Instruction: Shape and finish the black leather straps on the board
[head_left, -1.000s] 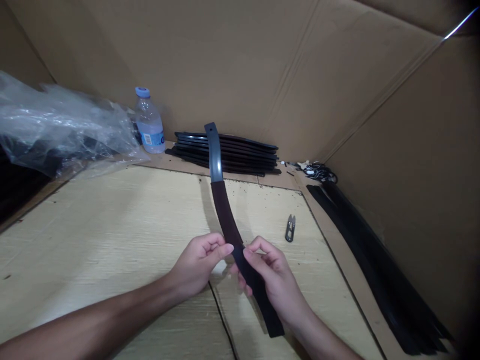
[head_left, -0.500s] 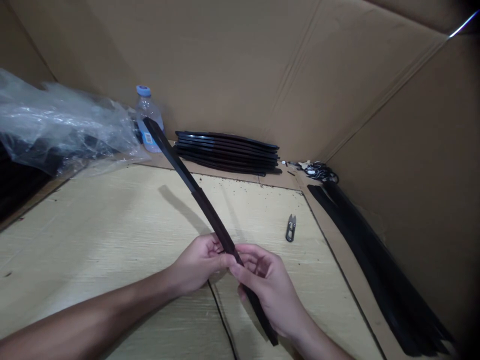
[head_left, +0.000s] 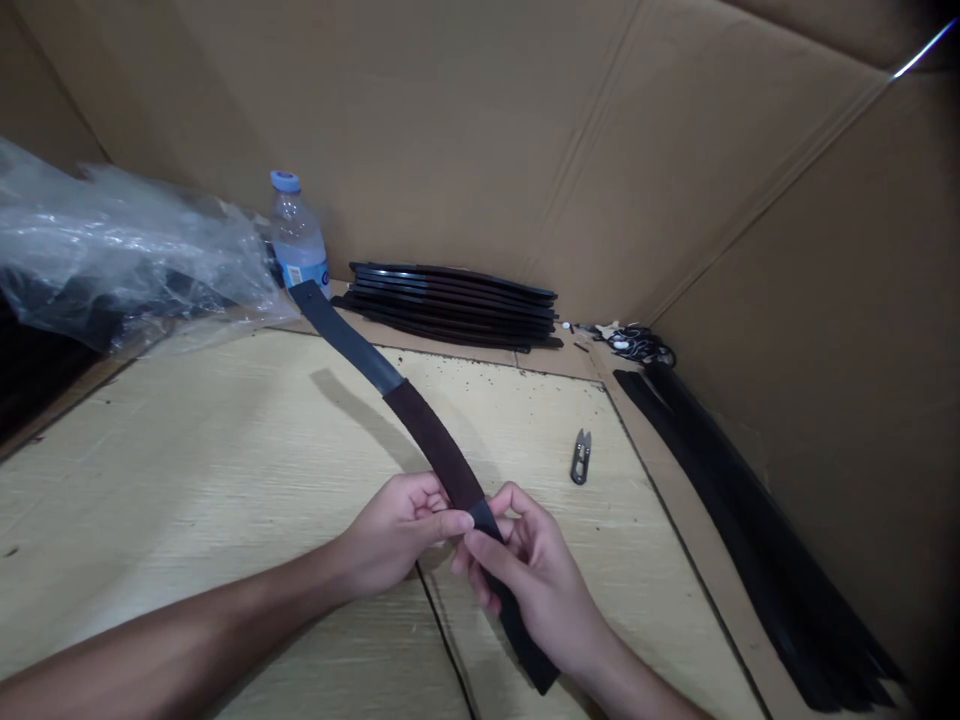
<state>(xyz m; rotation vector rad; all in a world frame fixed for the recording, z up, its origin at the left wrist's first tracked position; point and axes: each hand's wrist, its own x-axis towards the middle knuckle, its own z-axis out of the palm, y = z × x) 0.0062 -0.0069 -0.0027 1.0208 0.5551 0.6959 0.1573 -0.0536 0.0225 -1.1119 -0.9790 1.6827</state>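
Observation:
A long, slightly curved black strap [head_left: 352, 345] with a dark brown sleeve [head_left: 435, 440] around its middle is held up over the board. My left hand [head_left: 409, 525] pinches it near the sleeve's lower end, thumb on the front face. Just below, my right hand [head_left: 525, 565] grips the black lower part between thumb and fingers. The strap's broad face is turned toward me, and a small hole shows at its far end. Beneath my hands a thin black cord [head_left: 442, 625] runs down toward the near edge; where its upper end goes is hidden.
Thread snips [head_left: 581, 457] lie on the pale board [head_left: 187, 480]. Behind are a stack of similar straps [head_left: 450, 305], a water bottle [head_left: 300, 240] and a clear plastic bag [head_left: 135, 250]. Black strips [head_left: 735, 520] and a cord tangle [head_left: 641, 343] lie right. Cardboard walls [head_left: 450, 130] enclose the board.
The strap has been rolled from nearly edge-on to show its broad face, and its far end has dropped slightly. Both hands keep hold, with the right fingers shifted a little.

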